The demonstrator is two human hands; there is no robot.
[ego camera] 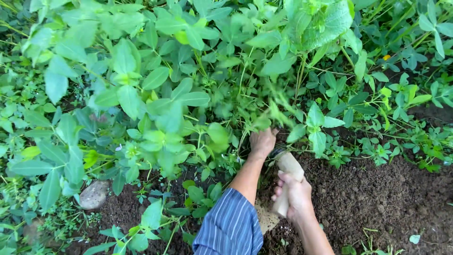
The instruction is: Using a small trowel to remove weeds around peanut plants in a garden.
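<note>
Two bare hands work at the foot of a dense green bed, seen from above. Nearest the camera, a blue striped sleeve covers the left upper arm, and the bare forearm runs up from it toward the plants. Just right of it, the right hand is clenched around a pale wooden handle, which tilts up and left; its rounded top end shows above the fingers and its lower end shows below the palm. A dark metal part at the handle's top is mostly hidden, and its shape cannot be told. Beyond that, the left hand is closed on a bunch of thin green stems low down at soil level, just left of the handle's top end. The foliage directly above this hand is blurred.

Dark loose soil lies bare to the right of both hands. A flat pale stone sits between the two forearms. A rounded grey stone lies well apart to the left, half under leaves. Broad-leaved plants fill the far and left ground.
</note>
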